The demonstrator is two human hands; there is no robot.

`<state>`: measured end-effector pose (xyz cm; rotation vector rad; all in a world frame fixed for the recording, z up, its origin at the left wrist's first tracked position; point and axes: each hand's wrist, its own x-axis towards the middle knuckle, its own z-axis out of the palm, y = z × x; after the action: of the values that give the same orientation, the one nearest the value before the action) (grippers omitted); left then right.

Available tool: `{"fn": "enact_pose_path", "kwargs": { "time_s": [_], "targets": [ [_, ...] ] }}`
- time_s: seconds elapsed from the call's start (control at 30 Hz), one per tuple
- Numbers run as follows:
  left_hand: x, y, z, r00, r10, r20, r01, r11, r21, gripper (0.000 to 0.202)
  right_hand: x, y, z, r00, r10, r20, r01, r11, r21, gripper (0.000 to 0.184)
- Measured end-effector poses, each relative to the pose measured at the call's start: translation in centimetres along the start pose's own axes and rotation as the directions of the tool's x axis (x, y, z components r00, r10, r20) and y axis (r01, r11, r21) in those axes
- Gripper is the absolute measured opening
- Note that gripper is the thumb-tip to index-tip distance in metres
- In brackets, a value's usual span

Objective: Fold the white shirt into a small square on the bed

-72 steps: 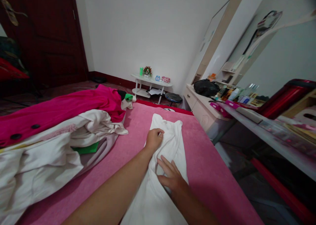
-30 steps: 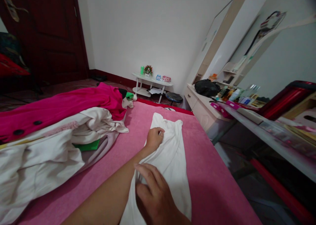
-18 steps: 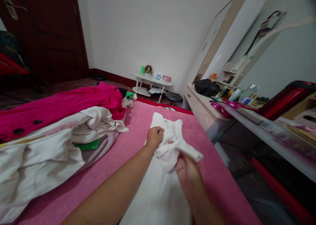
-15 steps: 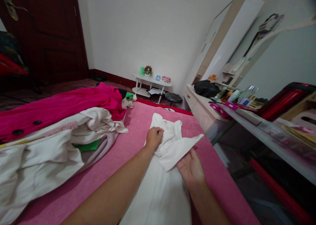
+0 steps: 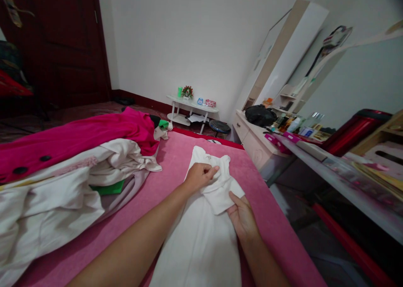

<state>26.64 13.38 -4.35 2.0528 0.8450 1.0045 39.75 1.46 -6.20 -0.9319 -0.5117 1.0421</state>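
A white garment (image 5: pixel 201 236) with a sleeve lies lengthwise on the pink bed cover (image 5: pixel 176 152), its narrow top end pointing away from me. My left hand (image 5: pixel 200 176) is closed against the upper part of the garment, fingers curled and thumb reaching to the right; its fingertips are partly hidden. At the right side, my right hand (image 5: pixel 242 214) grips the edge of the folded-over sleeve (image 5: pixel 223 196), thumb on top and fingers beneath the cloth.
On the left lies a heap of clothes with a magenta coat (image 5: pixel 94 131) and white garments (image 5: pixel 53 211). A glass-topped desk (image 5: pixel 317 169) and a dresser (image 5: pixel 252 131) stand along the right. A small white table (image 5: pixel 192 103) and a round stool (image 5: pixel 219 126) are beyond the bed.
The sleeve, spread out to the right before, is now folded in closer to the garment's body. My right thumb has come over its edge. My left hand has shifted slightly right.
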Motion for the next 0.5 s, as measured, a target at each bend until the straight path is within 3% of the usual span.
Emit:
{"fn": "enact_pose_path", "kwargs": {
  "time_s": [0.1,0.17,0.3,0.4,0.5],
  "targets": [
    [-0.1,1.6,-0.9,0.944,0.044,0.328,-0.081,0.992,0.098,0.039,0.1,-1.3,0.0,0.999,-0.053,0.003,0.053,0.998,-0.024,0.062],
    [0.0,2.3,-1.3,0.893,0.055,0.447,-0.128,0.982,0.136,0.031,0.0,-2.1,0.2,0.996,-0.092,0.002,0.092,0.994,-0.06,0.061],
    [0.6,2.1,-1.5,0.886,0.125,0.447,-0.113,0.992,-0.053,0.009,0.0,-2.9,0.2,0.989,-0.151,-0.012,0.149,0.986,-0.079,0.06],
    [1.3,1.2,-1.8,0.912,0.077,0.402,0.03,0.967,-0.254,0.019,0.4,-3.1,-0.3,0.983,-0.18,-0.017,0.179,0.982,-0.067,0.058],
    [1.5,1.0,-2.2,0.92,0.046,0.388,0.101,0.932,-0.349,0.026,0.8,-3.3,-0.7,0.98,-0.192,-0.043,0.19,0.981,-0.045,0.058]
  ]
}}
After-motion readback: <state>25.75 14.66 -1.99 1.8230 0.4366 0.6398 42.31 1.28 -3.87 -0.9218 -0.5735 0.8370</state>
